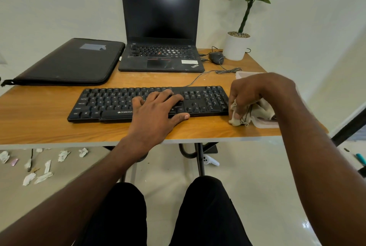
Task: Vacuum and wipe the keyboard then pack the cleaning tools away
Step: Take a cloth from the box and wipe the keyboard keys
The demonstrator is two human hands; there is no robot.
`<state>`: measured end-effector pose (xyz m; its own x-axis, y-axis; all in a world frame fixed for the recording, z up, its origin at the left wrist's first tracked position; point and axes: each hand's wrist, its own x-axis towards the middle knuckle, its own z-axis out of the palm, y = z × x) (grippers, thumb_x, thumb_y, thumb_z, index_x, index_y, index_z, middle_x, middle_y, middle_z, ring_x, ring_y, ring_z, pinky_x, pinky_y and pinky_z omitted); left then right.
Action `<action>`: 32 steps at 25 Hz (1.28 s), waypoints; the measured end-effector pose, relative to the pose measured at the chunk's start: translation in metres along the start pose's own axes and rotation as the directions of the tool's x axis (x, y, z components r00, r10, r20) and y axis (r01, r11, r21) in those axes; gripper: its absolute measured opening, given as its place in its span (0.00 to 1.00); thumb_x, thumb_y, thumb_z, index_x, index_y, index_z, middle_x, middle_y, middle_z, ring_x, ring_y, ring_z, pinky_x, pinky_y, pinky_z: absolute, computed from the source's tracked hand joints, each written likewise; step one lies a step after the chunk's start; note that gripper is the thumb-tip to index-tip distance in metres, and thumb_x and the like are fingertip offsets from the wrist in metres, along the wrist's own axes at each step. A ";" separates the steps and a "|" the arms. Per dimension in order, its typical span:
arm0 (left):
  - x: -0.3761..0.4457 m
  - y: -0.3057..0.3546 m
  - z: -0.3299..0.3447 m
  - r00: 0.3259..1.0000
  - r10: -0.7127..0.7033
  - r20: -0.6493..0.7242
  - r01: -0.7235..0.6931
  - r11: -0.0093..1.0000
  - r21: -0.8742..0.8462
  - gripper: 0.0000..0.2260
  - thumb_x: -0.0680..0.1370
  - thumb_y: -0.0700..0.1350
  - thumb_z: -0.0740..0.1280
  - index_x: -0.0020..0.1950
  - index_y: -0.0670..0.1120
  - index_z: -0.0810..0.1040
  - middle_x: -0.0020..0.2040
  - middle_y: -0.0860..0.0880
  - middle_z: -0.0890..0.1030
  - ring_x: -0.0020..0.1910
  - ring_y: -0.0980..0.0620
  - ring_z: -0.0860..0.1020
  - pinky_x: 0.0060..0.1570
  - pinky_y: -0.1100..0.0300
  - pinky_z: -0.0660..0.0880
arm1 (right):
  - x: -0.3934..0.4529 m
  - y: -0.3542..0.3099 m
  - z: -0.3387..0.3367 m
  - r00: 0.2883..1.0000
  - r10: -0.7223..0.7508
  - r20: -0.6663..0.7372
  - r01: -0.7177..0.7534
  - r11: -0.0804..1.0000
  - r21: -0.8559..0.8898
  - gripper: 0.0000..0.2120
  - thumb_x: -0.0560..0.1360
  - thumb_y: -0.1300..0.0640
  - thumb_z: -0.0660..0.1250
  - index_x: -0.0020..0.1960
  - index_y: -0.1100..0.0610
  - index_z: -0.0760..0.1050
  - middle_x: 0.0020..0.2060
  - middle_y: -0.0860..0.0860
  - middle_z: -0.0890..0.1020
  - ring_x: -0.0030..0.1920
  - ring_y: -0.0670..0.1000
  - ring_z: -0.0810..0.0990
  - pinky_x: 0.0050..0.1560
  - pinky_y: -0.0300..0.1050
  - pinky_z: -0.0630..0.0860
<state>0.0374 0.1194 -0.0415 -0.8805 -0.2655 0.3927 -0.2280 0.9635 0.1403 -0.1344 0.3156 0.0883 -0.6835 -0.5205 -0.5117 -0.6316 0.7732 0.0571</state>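
Keyboard, long axis left-right, under spread left hand; right hand pinching cloth beside its right end

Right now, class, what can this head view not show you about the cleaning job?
- Keys under the left hand on the keyboard: covered.
- The clear tray: mostly hidden by the right hand and cloth; contents unknown.
- A vacuum: none in view.
- Dust on keys: too small.
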 end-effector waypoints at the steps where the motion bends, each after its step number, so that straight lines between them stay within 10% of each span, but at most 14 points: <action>1: 0.000 0.000 0.000 1.000 0.003 0.000 -0.003 1.000 -0.003 0.26 0.81 0.73 0.55 0.76 0.65 0.66 0.78 0.58 0.68 0.76 0.51 0.66 0.68 0.42 0.59 | 0.000 0.002 0.000 1.000 0.002 -0.027 -0.002 1.000 0.012 0.11 0.72 0.58 0.78 0.54 0.51 0.86 0.50 0.49 0.85 0.53 0.52 0.82 0.56 0.52 0.81; 6: 0.000 0.000 -0.001 1.000 0.002 0.003 -0.002 1.000 0.003 0.27 0.81 0.73 0.55 0.78 0.65 0.65 0.79 0.57 0.67 0.77 0.51 0.65 0.69 0.43 0.58 | 0.013 0.006 0.004 0.925 0.041 -0.378 0.037 0.980 0.196 0.07 0.72 0.58 0.78 0.50 0.50 0.86 0.42 0.48 0.83 0.43 0.47 0.79 0.36 0.41 0.71; 10: 0.000 0.000 -0.001 1.000 -0.003 0.005 0.003 1.000 0.005 0.28 0.81 0.73 0.54 0.78 0.64 0.65 0.79 0.57 0.67 0.77 0.51 0.65 0.69 0.42 0.59 | 0.036 0.004 0.019 0.723 0.168 -0.670 0.029 0.962 0.272 0.10 0.73 0.57 0.76 0.54 0.55 0.87 0.49 0.54 0.85 0.46 0.51 0.76 0.42 0.44 0.69; 20: 0.001 0.001 0.000 1.000 -0.001 0.002 0.001 1.000 0.015 0.27 0.81 0.73 0.54 0.77 0.64 0.66 0.78 0.57 0.68 0.76 0.51 0.66 0.66 0.42 0.59 | 0.000 0.000 -0.001 0.967 0.055 -0.250 -0.025 0.992 0.123 0.09 0.70 0.58 0.79 0.49 0.55 0.85 0.43 0.52 0.85 0.44 0.52 0.83 0.43 0.48 0.82; 24: 0.000 0.001 -0.002 1.000 0.009 0.014 -0.009 1.000 0.013 0.27 0.81 0.72 0.54 0.78 0.63 0.66 0.78 0.57 0.68 0.76 0.51 0.66 0.67 0.43 0.60 | 0.006 -0.011 0.004 0.831 0.026 -0.555 0.087 0.980 0.176 0.10 0.72 0.59 0.77 0.52 0.51 0.86 0.46 0.50 0.83 0.46 0.50 0.78 0.37 0.40 0.69; 32: -0.003 0.004 -0.005 1.000 0.002 0.016 -0.002 1.000 -0.026 0.29 0.83 0.71 0.52 0.79 0.57 0.68 0.79 0.55 0.69 0.78 0.51 0.65 0.71 0.44 0.59 | 0.009 -0.044 0.005 0.823 -0.284 -0.492 0.387 0.914 0.121 0.11 0.71 0.57 0.77 0.53 0.49 0.86 0.50 0.47 0.85 0.51 0.48 0.80 0.43 0.42 0.76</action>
<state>0.0410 0.1239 -0.0374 -0.8877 -0.2627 0.3780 -0.2154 0.9628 0.1632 -0.1113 0.2790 0.0773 -0.5633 -0.8261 -0.0157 -0.7978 0.5488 -0.2497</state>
